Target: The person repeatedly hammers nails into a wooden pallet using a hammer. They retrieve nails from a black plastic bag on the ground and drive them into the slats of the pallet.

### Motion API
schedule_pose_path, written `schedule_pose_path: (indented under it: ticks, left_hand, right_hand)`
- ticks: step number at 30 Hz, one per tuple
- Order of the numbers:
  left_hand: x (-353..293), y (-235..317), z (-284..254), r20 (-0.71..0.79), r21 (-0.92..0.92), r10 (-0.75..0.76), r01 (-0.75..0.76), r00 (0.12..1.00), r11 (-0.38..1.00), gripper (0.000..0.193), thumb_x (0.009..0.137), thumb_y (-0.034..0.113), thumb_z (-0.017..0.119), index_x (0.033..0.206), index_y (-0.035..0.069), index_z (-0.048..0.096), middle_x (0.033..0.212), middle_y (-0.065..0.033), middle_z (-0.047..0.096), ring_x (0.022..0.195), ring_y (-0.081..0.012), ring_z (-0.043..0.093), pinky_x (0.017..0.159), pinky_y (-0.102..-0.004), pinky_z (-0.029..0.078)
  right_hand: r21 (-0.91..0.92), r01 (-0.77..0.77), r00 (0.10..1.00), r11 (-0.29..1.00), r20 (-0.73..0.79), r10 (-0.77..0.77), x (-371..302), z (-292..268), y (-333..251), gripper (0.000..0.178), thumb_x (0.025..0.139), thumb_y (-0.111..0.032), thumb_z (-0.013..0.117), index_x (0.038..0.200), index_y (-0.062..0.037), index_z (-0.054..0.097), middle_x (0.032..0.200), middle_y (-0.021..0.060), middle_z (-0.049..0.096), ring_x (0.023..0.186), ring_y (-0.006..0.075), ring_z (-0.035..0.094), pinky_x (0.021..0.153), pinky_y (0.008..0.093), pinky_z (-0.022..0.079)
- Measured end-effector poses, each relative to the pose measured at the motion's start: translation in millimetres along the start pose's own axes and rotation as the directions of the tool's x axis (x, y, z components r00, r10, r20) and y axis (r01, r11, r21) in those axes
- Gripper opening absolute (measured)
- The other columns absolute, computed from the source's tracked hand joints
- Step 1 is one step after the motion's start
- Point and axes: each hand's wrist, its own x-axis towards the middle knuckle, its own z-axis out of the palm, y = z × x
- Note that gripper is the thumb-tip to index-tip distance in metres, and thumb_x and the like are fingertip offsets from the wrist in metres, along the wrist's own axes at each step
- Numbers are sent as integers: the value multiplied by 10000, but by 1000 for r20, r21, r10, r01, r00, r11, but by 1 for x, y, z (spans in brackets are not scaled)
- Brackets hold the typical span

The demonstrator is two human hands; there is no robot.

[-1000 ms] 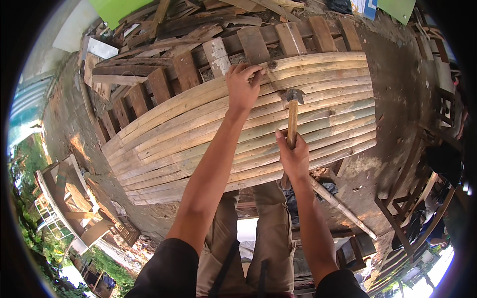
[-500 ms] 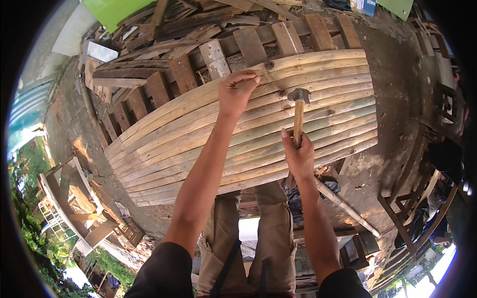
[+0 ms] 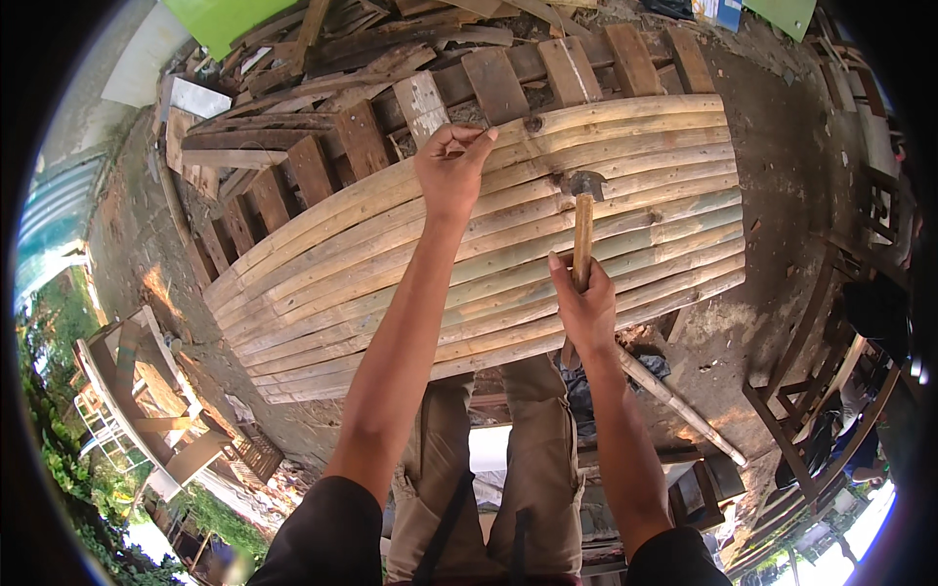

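A claw hammer (image 3: 583, 234) stands out from the fist of my right hand (image 3: 589, 311), its dark metal head at the far end of a wooden handle. That head hangs over the middle of a panel of bamboo slats (image 3: 391, 283) laid side by side. Over the panel's far edge, my left hand (image 3: 451, 176) has thumb and forefinger brought together in a pinch. Anything between those fingertips is too small to make out. Dark knots or marks show on the slats near the hammer head and beyond my left fingertips.
Behind the panel runs a row of short brown boards (image 3: 493, 83) fixed to a beam. A heap of scrap wood (image 3: 391, 59) lies beyond it. At the right of my legs a pole (image 3: 684, 405) leans near black plastic. A wooden frame (image 3: 782, 430) stands far right.
My left hand has shifted a little to the left and away from me, still pinched. The hammer in my right hand has moved slightly left.
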Motion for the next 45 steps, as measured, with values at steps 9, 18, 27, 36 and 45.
schedule_pose_path:
  ticks: [9,18,27,36,45]
  left_hand:
    - [0,8,14,-86,-128,-51,39,995,991,182,845,85,847,933,-37,745,792,-12,708,688,-40,572,605,-194,434]
    - [2,-11,15,79,387,199,-214,977,897,150,924,187,763,1023,84,807,992,-85,731,900,-193,619,824,-327,497]
    - [3,-15,28,12,438,185,-172,983,883,138,915,196,758,1011,114,813,1022,-55,739,1053,-255,589,947,-376,473]
    - [10,-25,27,20,446,148,-141,989,884,131,886,192,780,988,119,818,1011,-47,738,1048,-272,563,959,-400,457]
    - [4,-21,29,45,540,226,-214,973,814,148,897,220,775,1003,124,815,1015,-46,734,1035,-272,569,949,-385,456]
  right_hand:
    - [-12,6,1000,1000,-8,-6,-1,-2,0,359,926,-345,771,936,3,682,617,-6,524,562,68,450,503,282,382]
    - [-30,59,998,998,-10,-60,0,-1,2,349,932,-343,759,945,-3,684,595,-7,517,545,70,446,498,282,378]
    - [-43,16,1000,999,-8,-17,-3,-1,-5,359,940,-352,747,946,1,680,608,1,515,556,80,446,511,294,388]
    - [-42,22,1000,999,-14,-23,-1,4,3,365,958,-349,734,945,11,677,619,-25,462,570,64,392,504,278,339]
    - [-52,43,999,998,-10,-44,-1,2,-1,391,974,-353,713,841,0,610,601,-9,431,567,70,374,498,290,324]
